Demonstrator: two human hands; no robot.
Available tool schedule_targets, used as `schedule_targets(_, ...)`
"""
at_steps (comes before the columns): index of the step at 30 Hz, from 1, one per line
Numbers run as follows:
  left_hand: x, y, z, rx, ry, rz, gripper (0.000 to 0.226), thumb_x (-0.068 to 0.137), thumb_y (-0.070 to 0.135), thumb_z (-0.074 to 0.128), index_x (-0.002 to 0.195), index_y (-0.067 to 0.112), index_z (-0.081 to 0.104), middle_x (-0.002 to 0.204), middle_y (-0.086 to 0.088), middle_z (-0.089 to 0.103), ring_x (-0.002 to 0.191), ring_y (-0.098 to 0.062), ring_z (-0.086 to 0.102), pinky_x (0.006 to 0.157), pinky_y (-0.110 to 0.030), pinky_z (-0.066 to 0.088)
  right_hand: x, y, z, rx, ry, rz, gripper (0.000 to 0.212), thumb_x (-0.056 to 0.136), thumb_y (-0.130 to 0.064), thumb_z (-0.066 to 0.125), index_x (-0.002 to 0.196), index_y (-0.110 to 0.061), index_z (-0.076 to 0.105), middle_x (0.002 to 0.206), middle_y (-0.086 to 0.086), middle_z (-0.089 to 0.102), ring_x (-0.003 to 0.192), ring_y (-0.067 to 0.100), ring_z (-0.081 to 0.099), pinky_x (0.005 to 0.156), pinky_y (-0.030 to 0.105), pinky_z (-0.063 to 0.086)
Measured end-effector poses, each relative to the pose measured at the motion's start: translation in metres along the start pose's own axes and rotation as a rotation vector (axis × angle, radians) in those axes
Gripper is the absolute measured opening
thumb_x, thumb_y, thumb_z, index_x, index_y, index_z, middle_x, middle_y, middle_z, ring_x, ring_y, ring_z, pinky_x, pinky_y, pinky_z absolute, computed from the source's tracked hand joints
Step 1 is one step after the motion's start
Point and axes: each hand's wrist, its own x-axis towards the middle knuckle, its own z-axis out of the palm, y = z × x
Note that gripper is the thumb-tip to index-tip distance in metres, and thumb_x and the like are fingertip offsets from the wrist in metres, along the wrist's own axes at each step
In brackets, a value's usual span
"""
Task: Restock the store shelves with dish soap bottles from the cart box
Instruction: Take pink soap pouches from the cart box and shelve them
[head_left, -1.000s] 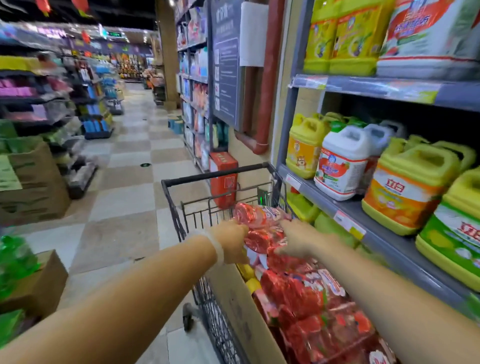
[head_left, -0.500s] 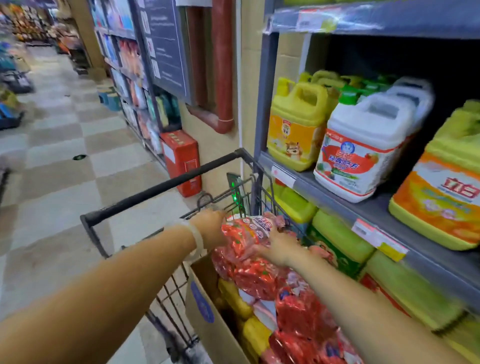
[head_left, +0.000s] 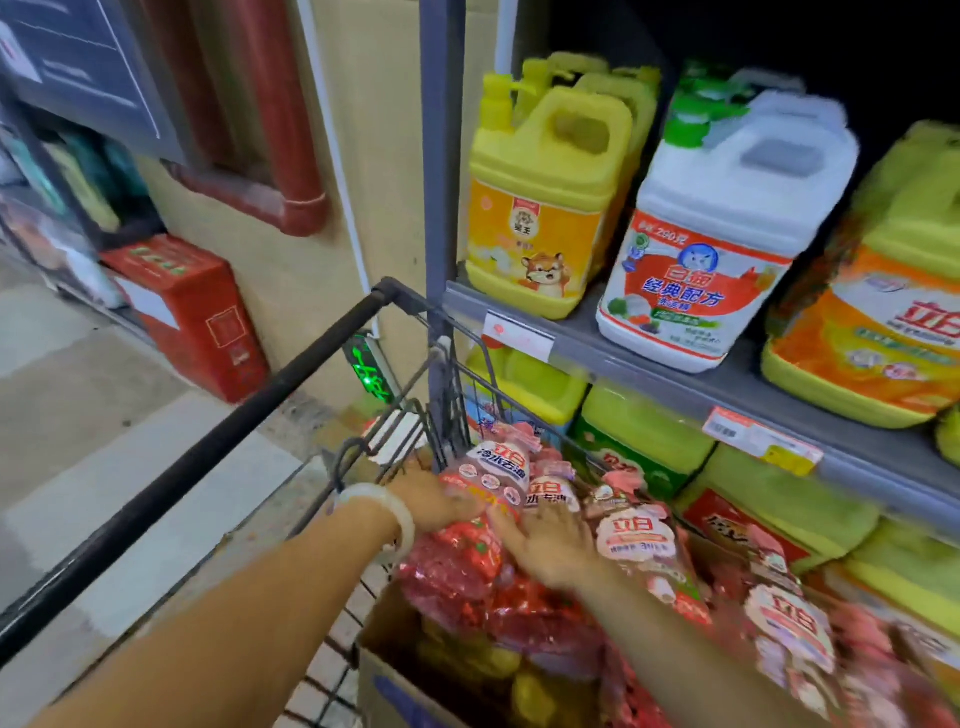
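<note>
Crowded at the grey metal shelf (head_left: 587, 338): tall yellow handled jug (head_left: 540, 208) touching white jug with red label (head_left: 722, 228). Open above the cardboard box (head_left: 395, 670), hemmed by black wire cart (head_left: 457, 384).

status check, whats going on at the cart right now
Left hand and right hand both on the red soap pack atop the cart box. Not lifted clear yet. Cart handle alongside, shelf stocked.
</note>
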Motion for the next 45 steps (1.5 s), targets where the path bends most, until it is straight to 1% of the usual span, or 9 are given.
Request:
schedule_targets(3, 0.013, -0.011, 0.001, -0.208, 0.023, -0.055, 0.081, 0.074, 0.057, 0.066, 0.137, 0.009, 0.045, 0.140, -0.008, 0.049, 0.126, -0.029, 0.048, 0.107, -0.039, 0.038, 0.004, -0.003, 0.000, 0.083, -0.033, 0.053, 0.071, 0.092, -0.065, 0.011, 0.150, -0.026, 0.021, 0.160, 0.008, 0.002, 0.147, 0.027, -0.004, 0.117, 0.048, -0.005)
schedule_targets(7, 0.013, -0.013, 0.008, -0.557, -0.089, -0.091, 0.109, 0.038, 0.065, 0.084, 0.126, 0.006, 0.058, 0.118, -0.009, 0.066, 0.107, -0.030, 0.064, 0.096, -0.038, 0.050, 0.002, -0.003, -0.003, 0.272, 0.016, 0.041, 0.065, 0.093, -0.062, 0.027, 0.144, -0.024, 0.036, 0.156, 0.011, 0.022, 0.145, 0.028, 0.016, 0.119, 0.044, 0.011)
schedule_targets(11, -0.002, -0.012, 0.018, -0.880, -0.082, -0.068, 0.060, 0.052, 0.033, 0.091, 0.100, 0.007, 0.064, 0.097, -0.017, 0.072, 0.085, -0.033, 0.071, 0.085, -0.048, 0.055, -0.017, -0.003, 0.001, 1.035, 0.059, -0.074, 0.040, 0.087, -0.033, 0.065, 0.124, -0.029, 0.051, 0.121, 0.000, 0.062, 0.108, 0.018, 0.060, 0.100, 0.035, 0.047)
schedule_targets(14, -0.025, 0.001, 0.022, -1.089, -0.070, 0.049, 0.028, 0.072, 0.008, 0.078, 0.096, 0.001, 0.065, 0.094, -0.023, 0.071, 0.085, -0.036, 0.069, 0.083, -0.050, 0.054, -0.028, -0.001, -0.005, 1.418, 0.143, -0.176, 0.056, 0.080, -0.001, 0.068, 0.129, -0.020, 0.047, 0.110, 0.005, 0.069, 0.093, 0.016, 0.067, 0.079, 0.029, 0.056)
schedule_targets(21, -0.072, 0.039, 0.004, -1.016, -0.124, 0.379, 0.021, 0.075, -0.001, 0.072, 0.094, 0.005, 0.067, 0.086, -0.013, 0.075, 0.075, -0.026, 0.072, 0.077, -0.038, 0.057, -0.081, 0.020, -0.038, 1.400, 0.358, -0.308, 0.090, 0.060, 0.002, 0.081, 0.135, -0.024, 0.038, 0.127, 0.006, 0.060, 0.112, 0.024, 0.061, 0.092, 0.042, 0.051)
schedule_targets(28, -0.130, 0.101, 0.022, -0.754, -0.087, 0.723, 0.046, 0.064, -0.006, 0.081, 0.098, 0.018, 0.062, 0.082, 0.003, 0.074, 0.072, -0.007, 0.071, 0.062, -0.018, 0.056, -0.185, 0.071, -0.055, 1.308, 0.514, -0.360, 0.103, 0.060, 0.007, 0.079, 0.142, -0.026, 0.026, 0.129, -0.007, 0.055, 0.103, 0.004, 0.063, 0.081, 0.024, 0.055)
schedule_targets(36, -0.233, 0.218, 0.132, -0.646, -0.294, 0.904, 0.050, 0.062, -0.004, 0.081, 0.105, 0.013, 0.061, 0.098, -0.017, 0.072, 0.084, -0.027, 0.066, 0.080, -0.045, 0.055, -0.365, 0.183, -0.025, 1.237, 0.815, -0.288, 0.083, 0.072, 0.018, 0.067, 0.130, -0.035, 0.038, 0.125, -0.008, 0.058, 0.092, 0.003, 0.064, 0.080, 0.024, 0.056)
schedule_targets(41, -0.319, 0.293, 0.217, -0.580, -0.436, 1.036, 0.041, 0.068, -0.002, 0.076, 0.104, 0.013, 0.062, 0.087, -0.003, 0.073, 0.064, -0.016, 0.067, 0.051, -0.025, 0.051, -0.494, 0.256, 0.004, 1.166, 0.973, -0.208, 0.088, 0.072, 0.015, 0.070, 0.139, -0.028, 0.034, 0.129, -0.002, 0.058, 0.101, 0.015, 0.063, 0.084, 0.031, 0.055)
schedule_targets(45, -0.382, 0.341, 0.286, -0.543, -0.513, 1.122, 0.046, 0.067, 0.000, 0.078, 0.109, 0.009, 0.061, 0.086, -0.004, 0.073, 0.074, -0.028, 0.061, 0.060, -0.033, 0.049, -0.586, 0.307, 0.033, 1.106, 1.093, -0.124, 0.088, 0.077, 0.015, 0.065, 0.146, -0.026, 0.029, 0.135, -0.003, 0.055, 0.102, 0.013, 0.063, 0.077, 0.026, 0.055)
